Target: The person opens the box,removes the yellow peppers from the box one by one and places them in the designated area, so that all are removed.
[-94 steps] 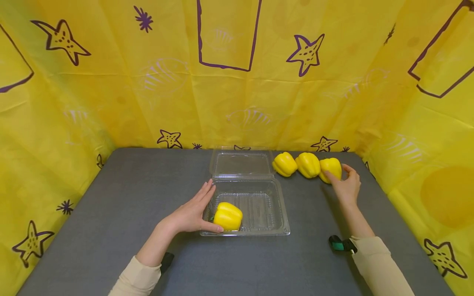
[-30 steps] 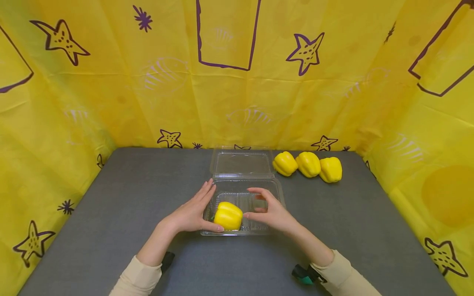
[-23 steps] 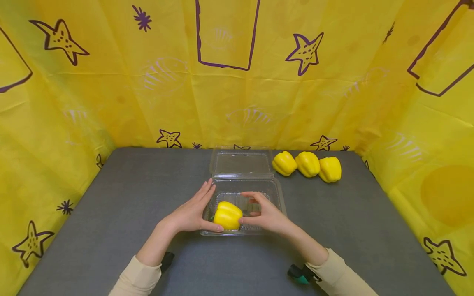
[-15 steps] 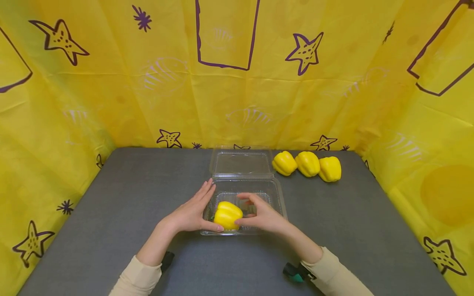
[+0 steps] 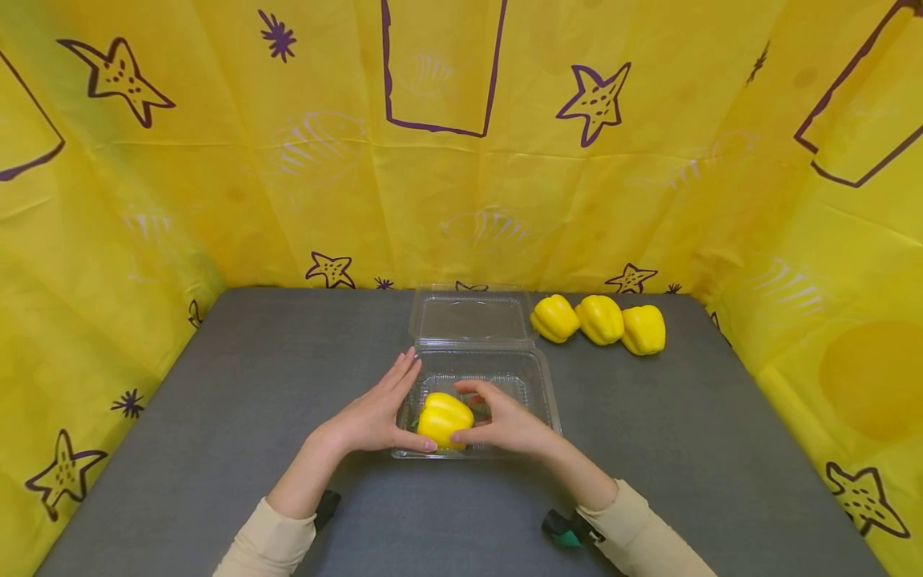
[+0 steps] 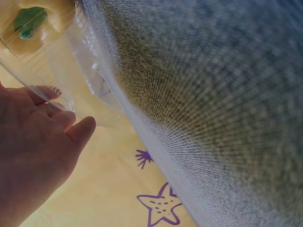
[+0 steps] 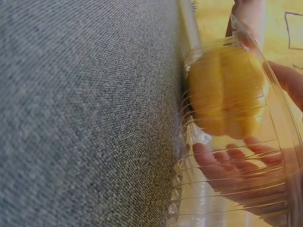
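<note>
A yellow bell pepper (image 5: 441,414) lies in the front left corner of a clear plastic clamshell container (image 5: 554,401), whose lid is folded back. My left hand (image 5: 371,417) rests along the container's left side, fingers extended, thumb at the front rim. Through the clear wall, the left wrist view shows the pepper's green stem (image 6: 31,21). My right hand (image 5: 508,425) reaches into the container from the right. Its thumb overlaps the pepper's near right side, and its bent fingers are beside the pepper. In the right wrist view, the fingertips (image 7: 201,151) point toward the pepper without wrapping round it.
Three more yellow bell peppers, left (image 5: 554,319), middle (image 5: 600,320) and right (image 5: 644,329), lie in a row at the back right. The open lid (image 5: 472,318) lies behind the container on the dark grey table (image 5: 288,344). A patterned yellow cloth (image 5: 461,184) encloses the back and sides.
My right hand has left the rightmost pepper in the row and moved into the container, then further left to the pepper there. My left hand and all the peppers have kept their places.
</note>
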`<move>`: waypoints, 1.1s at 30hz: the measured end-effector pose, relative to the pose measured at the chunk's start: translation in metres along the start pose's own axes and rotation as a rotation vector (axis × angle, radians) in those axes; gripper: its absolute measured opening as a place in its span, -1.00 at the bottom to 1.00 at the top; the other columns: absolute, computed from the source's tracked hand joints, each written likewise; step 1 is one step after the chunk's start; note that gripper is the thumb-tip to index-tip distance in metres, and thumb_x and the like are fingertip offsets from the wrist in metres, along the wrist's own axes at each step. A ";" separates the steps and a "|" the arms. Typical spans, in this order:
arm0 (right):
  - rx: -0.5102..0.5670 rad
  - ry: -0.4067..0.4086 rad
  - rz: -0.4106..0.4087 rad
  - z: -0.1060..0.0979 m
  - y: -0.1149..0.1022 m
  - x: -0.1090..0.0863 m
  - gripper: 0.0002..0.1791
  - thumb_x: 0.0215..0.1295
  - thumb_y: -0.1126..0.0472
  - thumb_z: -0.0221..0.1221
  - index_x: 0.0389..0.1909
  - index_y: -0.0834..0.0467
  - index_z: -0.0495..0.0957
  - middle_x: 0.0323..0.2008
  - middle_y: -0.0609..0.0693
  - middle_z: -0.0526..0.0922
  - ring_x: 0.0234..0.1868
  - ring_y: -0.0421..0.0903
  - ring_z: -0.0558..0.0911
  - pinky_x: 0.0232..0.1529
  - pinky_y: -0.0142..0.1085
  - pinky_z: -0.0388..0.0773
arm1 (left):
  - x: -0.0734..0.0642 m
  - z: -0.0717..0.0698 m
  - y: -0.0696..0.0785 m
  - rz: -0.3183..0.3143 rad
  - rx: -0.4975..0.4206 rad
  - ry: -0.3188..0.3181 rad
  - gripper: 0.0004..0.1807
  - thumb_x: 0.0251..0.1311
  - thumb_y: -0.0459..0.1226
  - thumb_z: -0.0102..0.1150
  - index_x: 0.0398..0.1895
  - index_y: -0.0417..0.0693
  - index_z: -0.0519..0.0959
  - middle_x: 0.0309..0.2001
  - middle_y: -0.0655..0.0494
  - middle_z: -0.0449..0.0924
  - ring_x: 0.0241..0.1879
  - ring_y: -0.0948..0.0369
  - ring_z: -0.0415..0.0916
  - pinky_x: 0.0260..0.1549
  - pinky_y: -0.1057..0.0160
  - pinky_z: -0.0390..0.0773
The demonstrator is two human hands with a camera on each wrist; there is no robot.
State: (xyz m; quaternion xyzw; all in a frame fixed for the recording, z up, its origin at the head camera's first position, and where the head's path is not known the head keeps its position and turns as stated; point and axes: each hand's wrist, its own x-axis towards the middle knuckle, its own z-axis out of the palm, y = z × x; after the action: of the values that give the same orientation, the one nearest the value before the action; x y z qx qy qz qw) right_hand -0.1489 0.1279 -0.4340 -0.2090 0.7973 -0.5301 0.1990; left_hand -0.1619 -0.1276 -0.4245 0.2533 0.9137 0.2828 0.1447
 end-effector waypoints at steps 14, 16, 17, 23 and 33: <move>-0.051 -0.086 -0.029 0.003 0.002 0.006 -0.17 0.13 0.09 0.38 0.38 0.20 0.25 0.21 0.05 0.41 0.09 -0.03 0.48 0.03 -0.27 0.53 | 0.000 0.000 0.000 0.013 0.005 0.009 0.43 -0.22 0.33 0.41 0.56 -0.14 -0.18 0.56 0.07 -0.48 0.52 0.05 -0.44 0.32 -0.20 0.08; -0.051 -0.092 -0.031 0.003 0.002 0.007 -0.19 0.13 0.10 0.38 0.38 0.19 0.25 0.18 0.04 0.44 0.06 -0.04 0.50 0.03 -0.26 0.53 | -0.001 0.001 0.000 0.014 0.007 0.010 0.43 -0.22 0.34 0.41 0.56 -0.14 -0.18 0.56 0.07 -0.48 0.52 0.05 -0.44 0.32 -0.20 0.08; -0.055 -0.094 -0.032 0.003 0.002 0.007 -0.20 0.13 0.10 0.38 0.37 0.18 0.26 0.16 0.03 0.46 0.05 -0.06 0.50 0.02 -0.26 0.53 | -0.001 0.001 0.000 0.015 0.007 0.011 0.43 -0.23 0.34 0.41 0.56 -0.15 -0.18 0.56 0.07 -0.48 0.52 0.05 -0.43 0.32 -0.20 0.08; -0.090 -0.097 -0.028 0.004 0.001 0.007 -0.23 0.12 0.07 0.38 0.34 0.13 0.31 0.05 -0.09 0.53 -0.04 -0.13 0.53 0.00 -0.26 0.50 | -0.001 0.000 0.000 0.014 0.021 0.016 0.43 -0.23 0.36 0.39 0.56 -0.16 -0.17 0.56 0.06 -0.47 0.52 0.04 -0.42 0.33 -0.19 0.08; -0.150 -0.066 -0.033 0.004 0.000 0.007 -0.26 0.08 0.02 0.39 0.28 0.10 0.38 0.00 -0.14 0.55 -0.06 -0.16 0.54 -0.04 -0.27 0.52 | -0.001 0.000 0.000 0.019 0.031 0.012 0.42 -0.21 0.36 0.38 0.56 -0.17 -0.17 0.56 0.05 -0.46 0.52 0.05 -0.42 0.34 -0.19 0.06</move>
State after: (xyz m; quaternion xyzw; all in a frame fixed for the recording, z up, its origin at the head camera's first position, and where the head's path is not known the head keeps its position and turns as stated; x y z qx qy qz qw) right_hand -0.1528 0.1209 -0.4359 -0.2536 0.8242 -0.4650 0.2005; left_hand -0.1611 -0.1284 -0.4243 0.2623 0.9165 0.2715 0.1324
